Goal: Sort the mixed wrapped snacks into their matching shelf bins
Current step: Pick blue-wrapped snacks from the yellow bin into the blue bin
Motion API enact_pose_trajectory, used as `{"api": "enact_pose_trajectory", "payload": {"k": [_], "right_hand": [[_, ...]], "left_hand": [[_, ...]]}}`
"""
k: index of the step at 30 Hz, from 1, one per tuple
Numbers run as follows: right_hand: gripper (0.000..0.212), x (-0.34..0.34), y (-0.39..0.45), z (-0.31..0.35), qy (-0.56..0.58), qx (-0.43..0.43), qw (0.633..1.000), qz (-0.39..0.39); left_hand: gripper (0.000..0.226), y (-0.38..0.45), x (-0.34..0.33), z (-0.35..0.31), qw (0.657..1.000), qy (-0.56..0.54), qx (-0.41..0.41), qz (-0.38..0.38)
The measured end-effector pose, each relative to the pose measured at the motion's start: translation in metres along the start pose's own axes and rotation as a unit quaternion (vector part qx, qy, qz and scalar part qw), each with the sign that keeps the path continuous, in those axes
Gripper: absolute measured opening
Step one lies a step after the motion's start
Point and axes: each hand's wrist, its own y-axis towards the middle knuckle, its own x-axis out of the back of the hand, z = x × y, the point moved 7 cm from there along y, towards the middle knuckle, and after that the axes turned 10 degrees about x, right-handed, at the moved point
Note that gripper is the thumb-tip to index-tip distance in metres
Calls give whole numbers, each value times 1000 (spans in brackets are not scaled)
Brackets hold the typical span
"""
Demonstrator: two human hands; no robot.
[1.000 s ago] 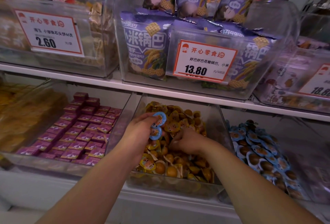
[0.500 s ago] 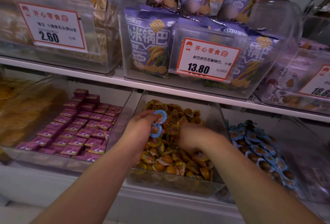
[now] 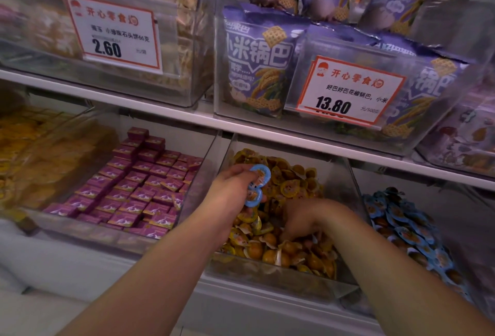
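1. At lower centre of the frame, middle bin [image 3: 345,174]: a clear shelf bin heaped with yellow-lidded snack cups [image 3: 292,251], too many to count. Both hands work inside it.
2. Left hand [image 3: 230,193], centre of frame: fingers curled round two blue-lidded snack cups [image 3: 255,185], held above the yellow heap, one above the other. These two are strays and appear to belong in the next bin to the right.
3. Right hand [image 3: 302,219], just right of centre: fingertips dug down into the yellow cups. Whether they pinch a cup cannot be told; the tips are hidden in the heap.
4. Right bin [image 3: 417,193], lower right: blue-lidded cups [image 3: 401,231] in a loose pile, uncounted, matching the pair in the left hand.
5. Handling, judged: each cup looks small, light and fairly rigid, with a thin foil lid and a projecting rim. Best taken by the rim or round the body; the film is probably slick, so several in one hand may slip. Crushing risk seems low.
6. Left bin [image 3: 67,225], lower left of centre: purple wrapped squares [image 3: 139,182] in neat rows, dozens.
7. Upper shelf: two price cards, one at upper left [image 3: 115,34], one at right of centre [image 3: 348,89], the latter fronting purple snack bags [image 3: 257,62].
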Motion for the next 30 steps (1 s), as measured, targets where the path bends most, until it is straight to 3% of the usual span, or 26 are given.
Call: {"api": "enact_pose_trajectory", "payload": {"k": [5, 7, 9, 10, 12, 15, 17, 21, 24, 27, 30], "right_hand": [[14, -5, -5, 1, 30, 0, 1000, 8], [15, 2, -10, -4, 71, 22, 996, -48], [15, 17, -18, -10, 178, 53, 970, -157], [17, 25, -26, -15, 263, 66, 937, -220], [27, 31, -44, -26, 465, 76, 832, -294], [22, 17, -67, -25, 686, 107, 662, -283], [22, 9, -82, -24, 726, 134, 612, -284], [26, -3, -106, -26, 705, 143, 609, -335], [26, -5, -118, -29, 704, 124, 599, -361], [36, 2, -132, -22, 744, 186, 564, -306], [46, 7, -148, -19, 759, 278, 543, -226]], "left_hand": [[20, -2, 0, 0, 1000, 13, 4, 2], [19, -3, 0, 0, 1000, 18, 6, 1], [17, -4, -1, 0, 1000, 26, 9, 0], [17, -4, -1, 1, 1000, 29, 10, -2], [17, -5, -2, 1, 999, 34, 14, -6], [16, -6, -6, 3, 999, 42, 12, -4], [13, -9, -15, 3, 998, 66, -14, 7], [8, -22, -47, -3, 984, 120, -124, 42], [10, -37, -65, -14, 954, 168, -249, -3], [18, -59, -92, -18, 912, 223, -343, -30], [26, -70, -123, -11, 889, 271, -369, -10]]}}
